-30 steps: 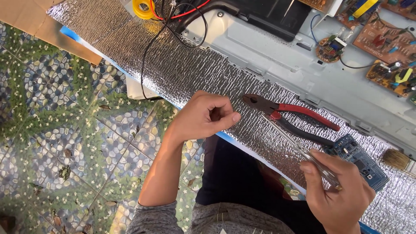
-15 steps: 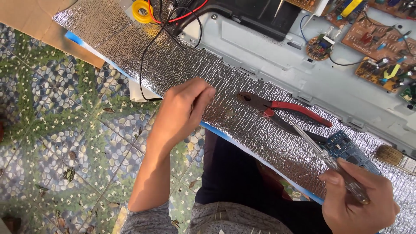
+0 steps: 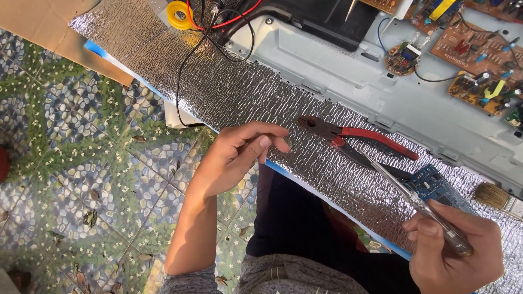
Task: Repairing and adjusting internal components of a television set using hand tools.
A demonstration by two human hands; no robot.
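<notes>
Right hand (image 3: 457, 250) grips screwdriver (image 3: 414, 201); left hand (image 3: 239, 155) over foil sheet (image 3: 229, 92).

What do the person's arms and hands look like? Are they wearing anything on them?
Both hands are bare: no gloves, rings or watch show on the left hand or the right hand. The left forearm is uncovered up to a grey speckled knit sleeve near the elbow.

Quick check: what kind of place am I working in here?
Likely an informal electronics repair spot on a tiled floor: bare brown circuit boards, red-handled pliers on a silver foil mat, and patterned pebble-print tiles.
</notes>
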